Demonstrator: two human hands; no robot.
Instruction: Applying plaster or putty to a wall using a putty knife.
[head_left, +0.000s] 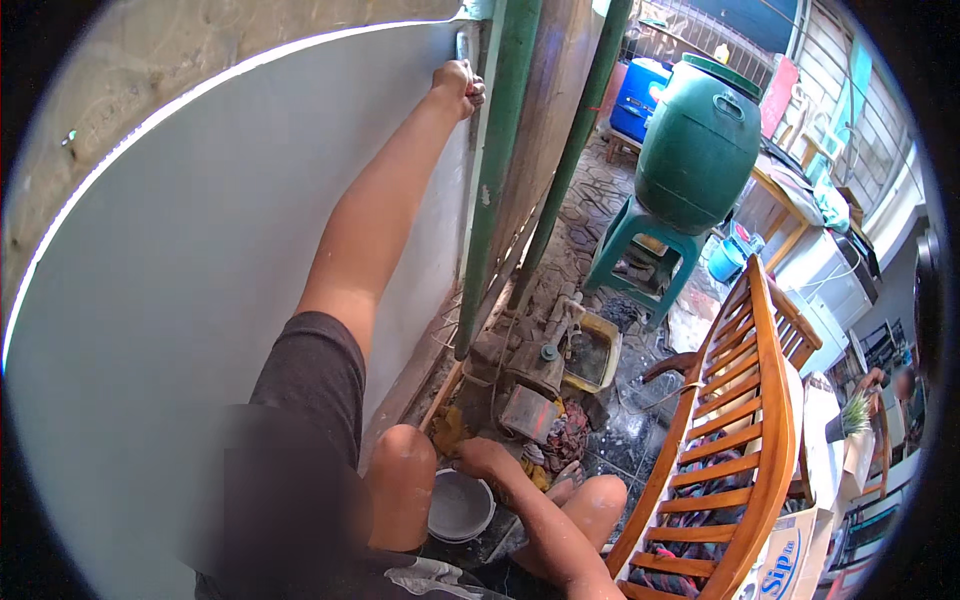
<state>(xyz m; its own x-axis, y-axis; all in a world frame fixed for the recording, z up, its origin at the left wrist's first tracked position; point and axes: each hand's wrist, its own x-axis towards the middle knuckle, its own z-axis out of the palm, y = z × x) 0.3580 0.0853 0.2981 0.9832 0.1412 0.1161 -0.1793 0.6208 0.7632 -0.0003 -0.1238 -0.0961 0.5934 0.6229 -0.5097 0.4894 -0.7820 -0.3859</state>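
My left arm stretches up along a smooth grey wall (pixel 220 220). At the wall's far upper edge, beside a green post, my left hand (pixel 459 88) is closed round a small, narrow, pale tool (pixel 462 45) that looks like a paintbrush; its tip lies against or very near the wall. Down between my knees stands a round bucket (pixel 460 508) with grey contents. My right hand (pixel 482 457) is at its far rim, fingers curled and partly hidden, seemingly gripping the rim. A yellow-brown cloth (pixel 450 430) lies just beyond the bucket.
Green posts (pixel 507 150) stand right of the wall. Beyond are a water pump (pixel 540 365), a yellowish basin (pixel 596 352) and a green barrel (pixel 697 145) on a green stool (pixel 645 255). A wooden slatted bench (pixel 735 400) is close on my right, with a cardboard box (pixel 795 550) beside it.
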